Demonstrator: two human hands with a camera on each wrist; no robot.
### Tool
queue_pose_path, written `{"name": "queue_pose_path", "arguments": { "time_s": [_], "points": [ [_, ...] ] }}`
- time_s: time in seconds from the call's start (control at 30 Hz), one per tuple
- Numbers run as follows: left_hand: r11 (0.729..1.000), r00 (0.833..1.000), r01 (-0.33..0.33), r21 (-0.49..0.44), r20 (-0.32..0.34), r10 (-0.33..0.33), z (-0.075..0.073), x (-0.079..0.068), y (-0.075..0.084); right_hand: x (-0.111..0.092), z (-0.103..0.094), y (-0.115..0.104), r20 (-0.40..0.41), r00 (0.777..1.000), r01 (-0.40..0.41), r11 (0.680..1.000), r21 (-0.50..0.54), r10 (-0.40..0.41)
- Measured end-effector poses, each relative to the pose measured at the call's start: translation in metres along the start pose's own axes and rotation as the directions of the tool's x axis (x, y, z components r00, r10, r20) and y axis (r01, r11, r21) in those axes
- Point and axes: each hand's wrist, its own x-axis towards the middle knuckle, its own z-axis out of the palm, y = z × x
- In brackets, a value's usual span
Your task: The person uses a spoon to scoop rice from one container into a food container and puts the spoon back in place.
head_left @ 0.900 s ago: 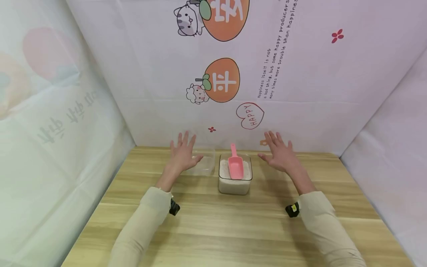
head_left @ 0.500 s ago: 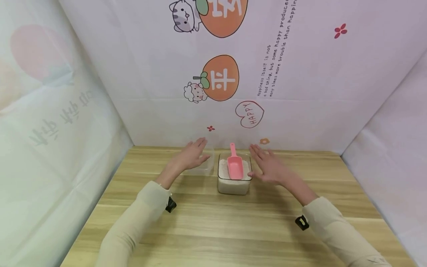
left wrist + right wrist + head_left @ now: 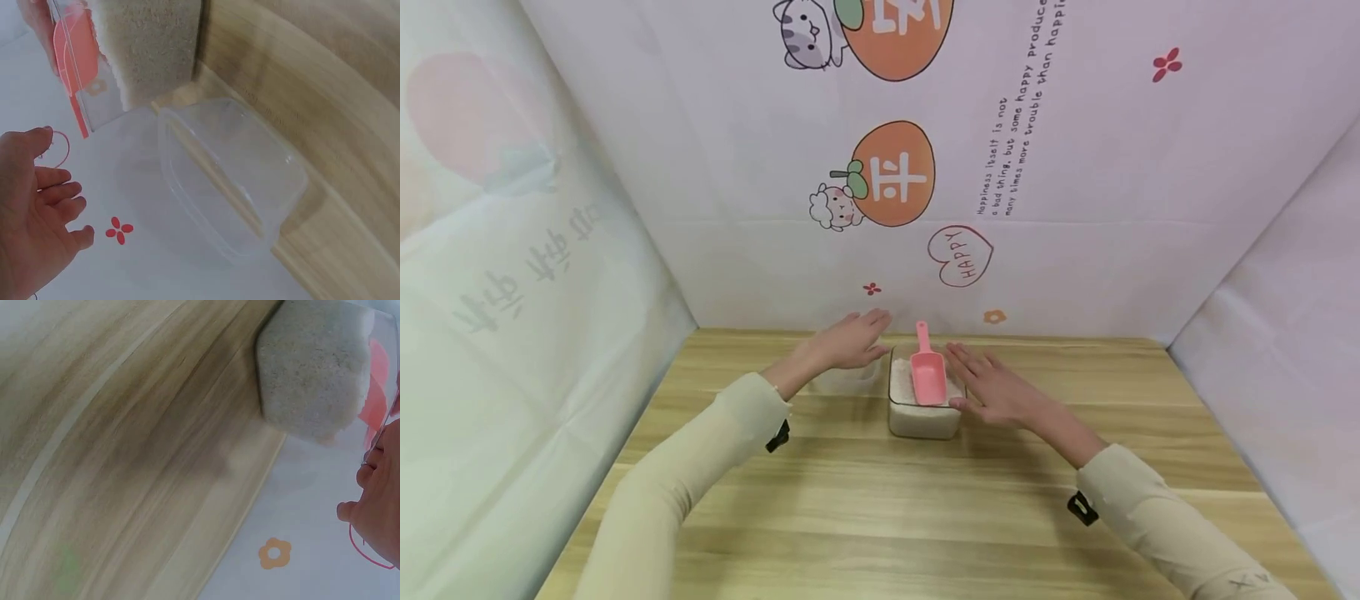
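Note:
A clear square container (image 3: 923, 423), filled with pale fine grains, stands at the back middle of the table. On the grains lies a pink scoop (image 3: 929, 379), its handle leaning over the far rim. My right hand (image 3: 1000, 393) is at the container's right side, fingers fairly straight and right at the rim, thumb near the front corner. My left hand (image 3: 852, 343) hovers to the left, fingers loosely extended toward the scoop, holding nothing. Beneath it sits a transparent plastic box (image 3: 250, 169), partly hidden by the hand in the head view.
The wooden table (image 3: 880, 517) ends at a printed white cloth backdrop (image 3: 737, 250) just behind the containers. More white cloth hangs along the left side (image 3: 497, 375) and right side (image 3: 1300, 358).
Both hands have come inward. The left has moved right toward the container, and the right has moved left and down to its rim. Their spread fingers have drawn closer together; the containers and scoop stay put.

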Motion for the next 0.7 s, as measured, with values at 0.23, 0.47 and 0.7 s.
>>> {"name": "queue_pose_path", "arguments": {
  "time_s": [0.23,0.47,0.7],
  "points": [
    [0.998,0.997,-0.061,0.032,0.048,0.059,-0.006,0.022,0.010,0.000,-0.001,0.000,0.039,0.999,-0.019,1.000,0.022,0.018],
    [0.980,0.986,-0.157,0.125,0.081,0.147,-0.012,0.044,0.025,-0.001,0.000,0.002,0.032,0.999,-0.005,1.000,0.008,0.005],
    [0.916,0.966,-0.248,0.315,0.150,0.210,-0.012,0.065,0.030,0.000,-0.001,0.001,0.038,0.999,-0.004,1.000,0.005,0.004]
  ]
}}
